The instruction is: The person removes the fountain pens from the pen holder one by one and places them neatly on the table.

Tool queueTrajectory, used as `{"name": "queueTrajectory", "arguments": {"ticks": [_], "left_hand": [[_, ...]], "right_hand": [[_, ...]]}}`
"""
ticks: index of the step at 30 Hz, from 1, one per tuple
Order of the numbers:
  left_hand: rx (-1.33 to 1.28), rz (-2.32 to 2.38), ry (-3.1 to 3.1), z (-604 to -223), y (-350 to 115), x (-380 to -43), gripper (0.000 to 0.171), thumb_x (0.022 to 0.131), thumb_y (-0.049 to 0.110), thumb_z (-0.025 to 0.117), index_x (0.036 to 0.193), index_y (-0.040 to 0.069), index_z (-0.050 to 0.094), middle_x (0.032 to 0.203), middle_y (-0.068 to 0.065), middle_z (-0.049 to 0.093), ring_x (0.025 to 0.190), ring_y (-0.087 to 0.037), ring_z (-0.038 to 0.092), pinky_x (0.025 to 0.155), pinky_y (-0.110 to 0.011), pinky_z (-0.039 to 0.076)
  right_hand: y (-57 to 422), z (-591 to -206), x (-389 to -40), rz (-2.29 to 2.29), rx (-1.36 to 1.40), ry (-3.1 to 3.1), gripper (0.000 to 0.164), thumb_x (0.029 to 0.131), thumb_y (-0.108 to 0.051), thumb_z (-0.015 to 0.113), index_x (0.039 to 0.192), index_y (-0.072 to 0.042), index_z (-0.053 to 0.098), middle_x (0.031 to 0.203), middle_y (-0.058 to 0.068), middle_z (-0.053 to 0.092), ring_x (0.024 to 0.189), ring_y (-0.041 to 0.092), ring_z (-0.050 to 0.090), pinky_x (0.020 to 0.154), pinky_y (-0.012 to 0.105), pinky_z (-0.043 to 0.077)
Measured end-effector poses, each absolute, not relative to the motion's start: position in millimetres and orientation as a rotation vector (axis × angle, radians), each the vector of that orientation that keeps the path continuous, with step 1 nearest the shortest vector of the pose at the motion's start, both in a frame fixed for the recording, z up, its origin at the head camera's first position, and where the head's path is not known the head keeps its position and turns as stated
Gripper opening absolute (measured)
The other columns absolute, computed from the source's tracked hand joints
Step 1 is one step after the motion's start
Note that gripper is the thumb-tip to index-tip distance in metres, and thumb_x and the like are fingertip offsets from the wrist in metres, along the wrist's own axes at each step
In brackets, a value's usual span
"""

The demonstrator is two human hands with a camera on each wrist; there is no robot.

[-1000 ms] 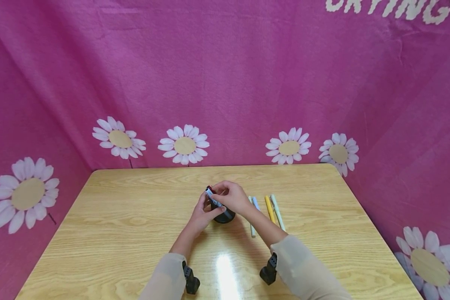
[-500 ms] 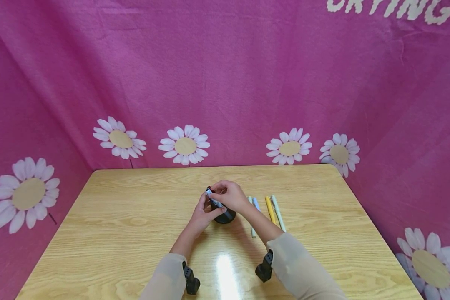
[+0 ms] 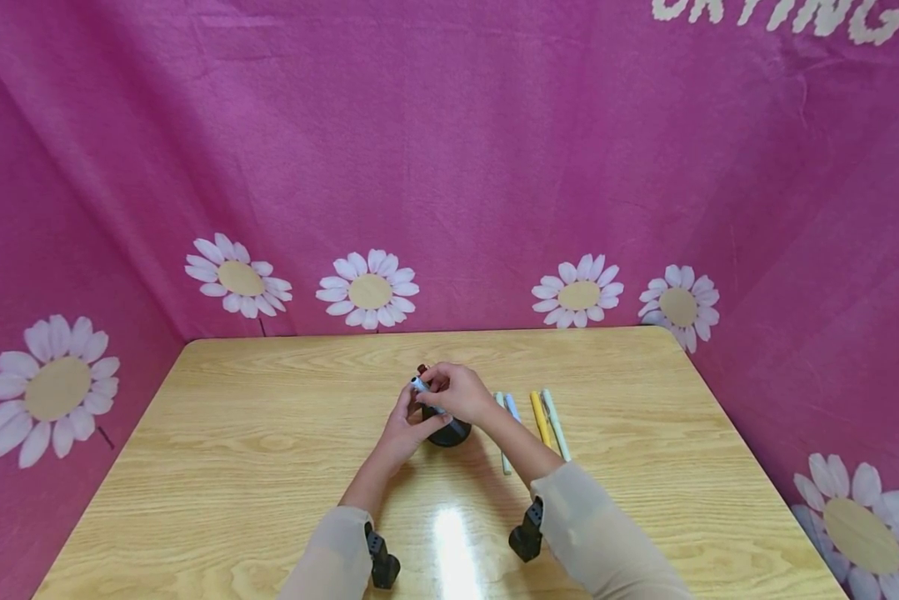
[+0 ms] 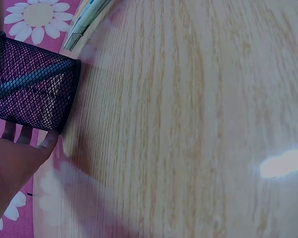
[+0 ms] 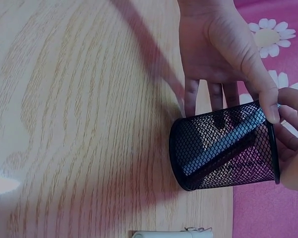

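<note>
Left hand (image 3: 404, 432) grips a mesh cup (image 5: 243, 168) as right hand (image 3: 458, 393) pinches a pale-blue pen (image 3: 420, 384) at its rim; other pens (image 3: 540, 417) lie to the cup's right.

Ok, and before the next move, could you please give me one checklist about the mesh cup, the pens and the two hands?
1. Mesh cup held: ok, the left hand grips it.
2. Pale blue pen held: ok, the right hand pinches it near its upper end.
3. Pen's lower part inside the cup: ok, it shows through the mesh.
4. Cup's base resting flat on the table: cannot tell.
5. Loose pens apart from the cup: ok, they lie to its right.
6. Right forearm not touching those pens: cannot tell, it hides part of them.
</note>
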State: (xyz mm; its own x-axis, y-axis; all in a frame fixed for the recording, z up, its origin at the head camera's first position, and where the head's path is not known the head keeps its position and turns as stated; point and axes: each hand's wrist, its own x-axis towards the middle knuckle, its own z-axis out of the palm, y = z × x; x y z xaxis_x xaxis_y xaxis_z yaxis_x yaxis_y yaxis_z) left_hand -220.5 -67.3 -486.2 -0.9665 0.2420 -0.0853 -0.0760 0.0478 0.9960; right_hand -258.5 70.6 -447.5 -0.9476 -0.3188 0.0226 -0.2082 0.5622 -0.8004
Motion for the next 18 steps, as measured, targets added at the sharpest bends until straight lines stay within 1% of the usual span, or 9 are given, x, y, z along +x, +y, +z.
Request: {"name": "queueTrajectory", "arguments": {"ticks": [7, 18], "left_hand": [[0.156, 2.012, 2.115, -486.0, -66.7, -220.3, 0.076, 0.085, 0.017, 0.068, 0.147, 0.015, 0.024, 0.146, -0.013, 0.037, 0.134, -0.035, 0.034, 0.105, -0.048, 0.038], [0.172, 2.021, 2.119, -486.6, -66.3, -219.0, 0.073, 0.086, 0.016, 0.067, 0.147, 0.015, 0.026, 0.147, -0.012, 0.037, 0.134, -0.035, 0.034, 0.105, -0.049, 0.037]], "right_hand": [[70.5, -449.3, -260.4, -1.278, -0.471, 2.686, 0.023, 0.082, -0.019, 0.072, 0.101, -0.008, 0.066, 0.080, 0.003, 0.061, 0.071, 0.011, 0.053, 0.061, 0.022, 0.044], [69.3, -449.4, -258.1, -1.272, -0.487, 2.718, 0.021, 0.082, -0.019, 0.072, 0.098, -0.007, 0.068, 0.076, 0.002, 0.061, 0.069, 0.009, 0.052, 0.062, 0.021, 0.043]]}}
